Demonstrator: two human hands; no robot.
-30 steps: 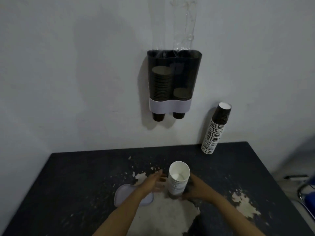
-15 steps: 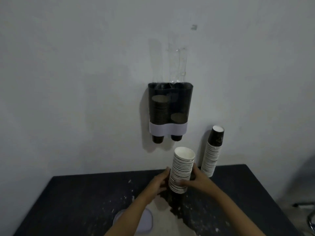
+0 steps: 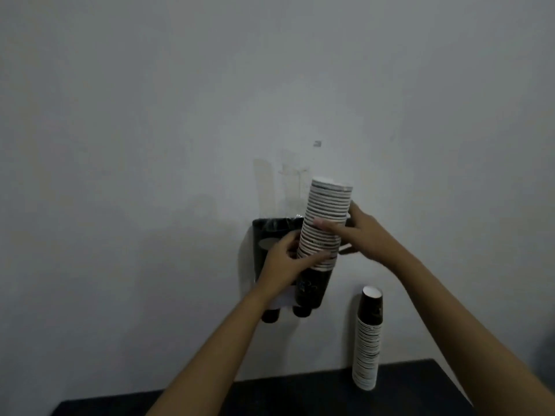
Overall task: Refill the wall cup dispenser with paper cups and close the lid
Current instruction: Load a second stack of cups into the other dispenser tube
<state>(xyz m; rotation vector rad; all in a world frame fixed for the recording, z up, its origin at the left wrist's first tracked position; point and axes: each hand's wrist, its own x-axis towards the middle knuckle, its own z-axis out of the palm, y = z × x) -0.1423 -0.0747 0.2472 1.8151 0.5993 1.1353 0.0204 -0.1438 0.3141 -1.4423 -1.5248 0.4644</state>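
Note:
A dark two-tube cup dispenser (image 3: 264,235) hangs on the wall, its top open and its right half hidden behind the cups. I hold a tall stack of paper cups (image 3: 326,223) upright in front of it, rims up, its top above the dispenser's top edge. My left hand (image 3: 285,262) grips the stack low on its left side. My right hand (image 3: 360,232) grips it at mid-height from the right. The lid is out of view.
A second stack of paper cups (image 3: 368,340) leans against the wall to the right, standing on the dark table (image 3: 270,397). The grey wall (image 3: 150,145) fills most of the view.
Both hands lifted the cup stack from the table up to the dispenser's height. The view tilted upward, so the lid on the table dropped out of sight.

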